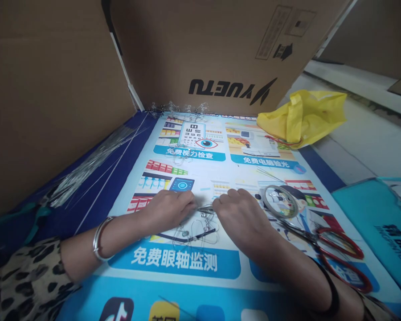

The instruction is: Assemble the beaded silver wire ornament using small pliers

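Observation:
My left hand (173, 208) is closed in a pinch over the poster, its fingertips at a thin wire. Facing it, my right hand (243, 218) is curled closed around a slim, pointed metal tool (206, 209), whose tip spans the gap between my hands; its handle is hidden in the fist. Below the fingers lies or hangs a tangle of fine looped wire with small clear beads (198, 231); I cannot tell which. Red-handled scissors (342, 254) rest beside my right forearm, blades towards a clear ring-shaped roll (280, 201).
A bundle of silvery wires (87, 165) and teal-handled pliers (36, 214) lie at left. More beaded wire pieces (180, 110) sit along the cardboard box (200, 49) at the back. A yellow bag (302, 118) and a teal bag (377, 223) are at right. A printed poster (200, 278) covers the surface.

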The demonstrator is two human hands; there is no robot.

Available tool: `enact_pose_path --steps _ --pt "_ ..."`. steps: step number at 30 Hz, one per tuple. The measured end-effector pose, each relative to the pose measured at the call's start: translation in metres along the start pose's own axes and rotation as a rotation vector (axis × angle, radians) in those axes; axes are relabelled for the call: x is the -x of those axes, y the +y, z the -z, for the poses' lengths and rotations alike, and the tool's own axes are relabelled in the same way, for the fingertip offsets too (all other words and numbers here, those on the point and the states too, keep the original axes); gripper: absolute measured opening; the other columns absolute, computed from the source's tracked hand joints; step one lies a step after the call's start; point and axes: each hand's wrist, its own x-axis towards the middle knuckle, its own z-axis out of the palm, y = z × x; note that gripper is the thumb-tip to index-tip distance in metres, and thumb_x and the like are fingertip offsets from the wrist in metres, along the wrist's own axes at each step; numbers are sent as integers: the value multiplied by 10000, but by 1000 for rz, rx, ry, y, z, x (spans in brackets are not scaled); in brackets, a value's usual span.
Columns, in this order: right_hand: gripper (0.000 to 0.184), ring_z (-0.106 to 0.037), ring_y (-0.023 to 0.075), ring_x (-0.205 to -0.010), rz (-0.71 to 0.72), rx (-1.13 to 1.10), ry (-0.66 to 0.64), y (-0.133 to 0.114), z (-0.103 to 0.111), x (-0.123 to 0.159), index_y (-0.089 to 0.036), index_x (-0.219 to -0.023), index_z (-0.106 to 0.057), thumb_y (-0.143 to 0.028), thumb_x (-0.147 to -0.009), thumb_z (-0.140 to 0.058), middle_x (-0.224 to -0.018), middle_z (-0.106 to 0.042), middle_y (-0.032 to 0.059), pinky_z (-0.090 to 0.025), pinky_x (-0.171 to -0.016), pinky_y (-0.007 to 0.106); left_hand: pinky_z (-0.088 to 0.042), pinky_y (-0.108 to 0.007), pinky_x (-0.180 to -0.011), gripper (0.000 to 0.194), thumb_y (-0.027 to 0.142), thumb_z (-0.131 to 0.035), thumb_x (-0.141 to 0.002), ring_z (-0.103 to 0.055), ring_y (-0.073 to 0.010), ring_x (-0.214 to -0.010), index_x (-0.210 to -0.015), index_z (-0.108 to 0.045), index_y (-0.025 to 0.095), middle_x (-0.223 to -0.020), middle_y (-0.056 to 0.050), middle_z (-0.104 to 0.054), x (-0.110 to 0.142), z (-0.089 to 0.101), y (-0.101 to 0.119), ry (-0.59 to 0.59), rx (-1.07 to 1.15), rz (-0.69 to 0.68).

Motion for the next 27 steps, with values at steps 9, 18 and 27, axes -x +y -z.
enact_pose_path --steps 9,18,27 --pt "114 -509 178 -667 -3 -6 17 1 -6 0 -166 -718 -590 -96 -771 -518 -695 -615 52 -210 -574 311 -346 -257 -485 213 284 -344 -902 -571 -153 -553 -858 -511 159 -679 -50 -655 0 0 -2 -18 26 25" --pt "96 -496 159 -656 8 2 47 1 -6 1 -160 -713 -587 -99 -761 -531 -693 -618 49 -204 -575 308 -339 -250 -487 204 278 -342 -900 -568 -142 -552 -861 -506 162 -677 -45 -652 0 1 -1 -29 3 -6" --pt "111 -493 169 -657 6 -14 33 2 -8 1 -167 -707 -579 -95 -766 -519 -688 -614 44 -197 -573 305 -334 -245 -476 218 281 -339 -896 -537 -131 -519 -856 -519 165 -647 -34 -633 0 -2 -3 18 50 -5"
